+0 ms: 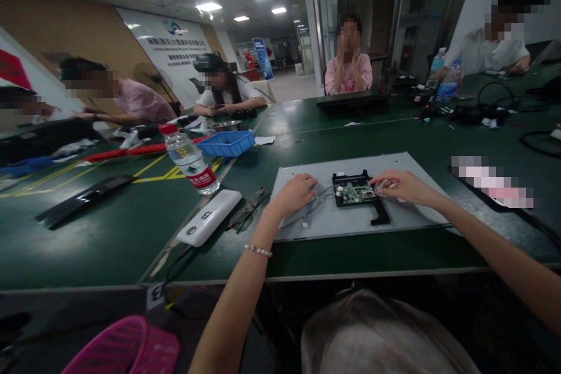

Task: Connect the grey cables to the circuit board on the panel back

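Note:
A flat grey panel (pixel 324 231) lies on the green table in front of me. On it sits a black plastic bracket (pixel 380 213) with a green circuit board (pixel 353 193) in its frame. My right hand (pixel 401 188) is at the board's right edge, thumb and fingers pinched together; whatever is between them is too small to make out. My left hand (pixel 295 194) rests over the panel's left part, fingers loosely stretched and holding nothing visible. Bluish-grey wires (pixel 313 204) run from the board's left side towards that hand.
Left of the panel are eyeglasses (pixel 249 208), a white power bank (pixel 210 217), a water bottle (pixel 193 163) and a blue tray (pixel 228 143). A phone (pixel 493 182) lies to the right. A pink basket (pixel 127 347) stands below the table edge. Several people sit around the table.

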A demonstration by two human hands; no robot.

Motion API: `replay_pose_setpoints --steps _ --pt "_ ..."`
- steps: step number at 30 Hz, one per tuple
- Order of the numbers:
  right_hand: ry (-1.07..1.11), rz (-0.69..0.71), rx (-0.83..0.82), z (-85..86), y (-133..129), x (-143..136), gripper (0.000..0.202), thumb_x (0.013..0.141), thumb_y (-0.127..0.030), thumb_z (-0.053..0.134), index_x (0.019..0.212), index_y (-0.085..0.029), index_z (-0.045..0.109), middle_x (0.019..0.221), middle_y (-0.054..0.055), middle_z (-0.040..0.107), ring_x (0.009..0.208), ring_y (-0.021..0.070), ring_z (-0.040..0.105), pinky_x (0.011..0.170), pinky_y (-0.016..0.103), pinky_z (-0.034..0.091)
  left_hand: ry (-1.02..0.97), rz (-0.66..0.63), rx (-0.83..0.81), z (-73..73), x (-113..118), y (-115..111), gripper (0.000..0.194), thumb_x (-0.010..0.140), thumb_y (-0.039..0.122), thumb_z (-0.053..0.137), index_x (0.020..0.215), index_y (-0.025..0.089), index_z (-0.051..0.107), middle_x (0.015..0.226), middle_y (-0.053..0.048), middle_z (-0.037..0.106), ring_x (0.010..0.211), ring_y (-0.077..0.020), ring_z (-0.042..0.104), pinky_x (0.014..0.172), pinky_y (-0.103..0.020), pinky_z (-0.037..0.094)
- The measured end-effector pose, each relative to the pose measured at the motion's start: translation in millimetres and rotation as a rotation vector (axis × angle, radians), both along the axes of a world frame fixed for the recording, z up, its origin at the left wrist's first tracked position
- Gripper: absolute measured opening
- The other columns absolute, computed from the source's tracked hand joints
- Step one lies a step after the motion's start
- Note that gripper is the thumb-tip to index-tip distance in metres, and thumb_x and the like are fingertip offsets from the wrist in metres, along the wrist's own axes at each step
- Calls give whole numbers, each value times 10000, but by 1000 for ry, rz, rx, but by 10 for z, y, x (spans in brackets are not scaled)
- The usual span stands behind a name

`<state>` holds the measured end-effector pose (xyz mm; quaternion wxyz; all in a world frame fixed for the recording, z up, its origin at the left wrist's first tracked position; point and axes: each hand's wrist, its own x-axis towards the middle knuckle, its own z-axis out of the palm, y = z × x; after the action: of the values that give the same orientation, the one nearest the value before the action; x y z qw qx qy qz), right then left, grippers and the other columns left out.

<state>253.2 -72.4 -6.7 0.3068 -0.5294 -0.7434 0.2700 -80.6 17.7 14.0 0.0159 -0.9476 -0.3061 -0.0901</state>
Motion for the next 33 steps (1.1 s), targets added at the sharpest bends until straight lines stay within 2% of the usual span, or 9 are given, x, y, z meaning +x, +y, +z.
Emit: replay_pose_setpoints --steps 7,12,14,17,22,25,28,31,33 --pt "62 -30 9 21 -47 78 370 788 -271 549 1142 -215 643 1030 58 693 850 193 653 720 307 545 10 11 -2 7 -4 -5 311 919 293 462 1200 188 541 1182 -104 558 1113 -238 516 967 -379 412" --pt "41 -78 4 26 -83 90 374 839 -372 519 1157 -222 647 996 71 707 815 207 659 657 311 554 -57 109 54 27 -77 9 475 928 345 450 1367 174 388 1296 -126 485 1165 -248 497 1000 -381 393" --pt "21 -84 8 43 -110 65 393 854 -393 504 1182 -221 635 1006 78 705 810 211 658 649 316 552 -53 153 64 37 -125 23 467 935 354 434 1358 161 396 1280 -132 493 1152 -251 509 996 -383 396" --pt "-11 -53 44 52 -137 33 398 865 -389 495 1200 -220 626 1026 77 703 860 218 652 712 334 544 -4 179 33 41 -175 49 380 920 279 442 1277 153 481 1174 -117 551 1094 -237 544 976 -363 412" --pt "-54 -31 98 16 -136 25 367 849 -362 505 1160 -231 651 1023 60 705 849 211 653 759 342 526 -17 142 -52 34 -164 80 331 848 80 402 1107 160 591 1044 -89 592 974 -193 590 898 -308 450" --pt "-46 -41 82 26 -152 14 379 852 -343 498 1191 -231 626 1014 60 702 844 208 653 750 340 529 -161 108 -88 69 -126 75 280 833 79 411 977 163 635 957 -69 602 848 -169 595 803 -295 473" --pt "-10 -59 68 51 -173 -3 407 862 -335 489 1246 -232 575 1029 63 688 854 200 649 738 331 538 -463 92 -164 156 -92 45 209 867 186 461 970 177 642 934 -51 611 819 -150 582 725 -263 479" --pt "-4 -61 74 50 -174 -8 422 857 -317 490 1269 -243 546 1041 60 679 833 192 649 729 330 544 -694 85 -356 243 -75 4 229 870 309 515 998 165 640 903 -45 633 747 -130 571 668 -244 472" --pt "-21 -54 73 38 -166 -7 436 849 -298 496 1281 -246 532 1041 55 680 828 189 650 741 332 542 -716 67 -487 258 -70 -10 240 853 326 536 977 152 645 872 -41 645 697 -118 558 651 -242 464"
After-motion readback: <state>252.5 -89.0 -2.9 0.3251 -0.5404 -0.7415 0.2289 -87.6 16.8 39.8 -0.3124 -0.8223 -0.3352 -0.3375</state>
